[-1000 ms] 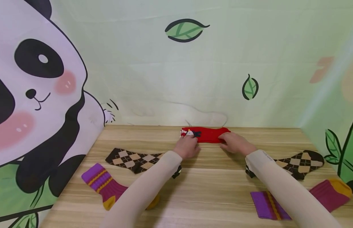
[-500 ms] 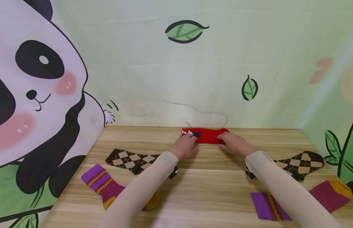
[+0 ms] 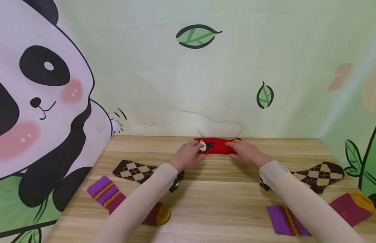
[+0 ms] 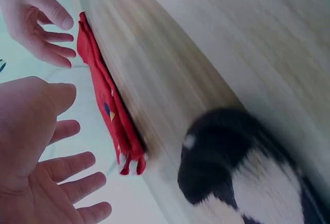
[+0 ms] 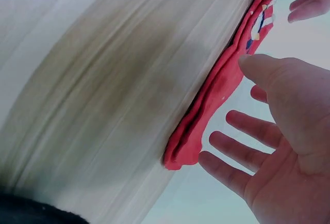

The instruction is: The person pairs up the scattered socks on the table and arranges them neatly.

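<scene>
A pair of red socks (image 3: 219,145), one stacked on the other with a cartoon figure on top, lies flat by the back edge of the table. My left hand (image 3: 185,157) is at their left end, fingers spread and relaxed; the left wrist view shows it apart from the red socks (image 4: 105,95). Over their right part is my right hand (image 3: 246,152). Its fingers are loosely extended in the right wrist view, the thumb tip overlapping the red socks (image 5: 206,108); whether it touches them I cannot tell. Neither hand grips anything.
One dark argyle sock (image 3: 134,171) lies left, partly under my left forearm; another argyle sock (image 3: 323,175) lies right. Nearer me are a purple-and-maroon sock (image 3: 104,192) on the left and a matching sock (image 3: 350,209) on the right. A panda-printed backdrop (image 3: 224,67) stands behind the table.
My left hand has drawn left off the red socks, uncovering more of the cartoon figure. The right hand has shifted slightly left over them. The head view has tilted a little.
</scene>
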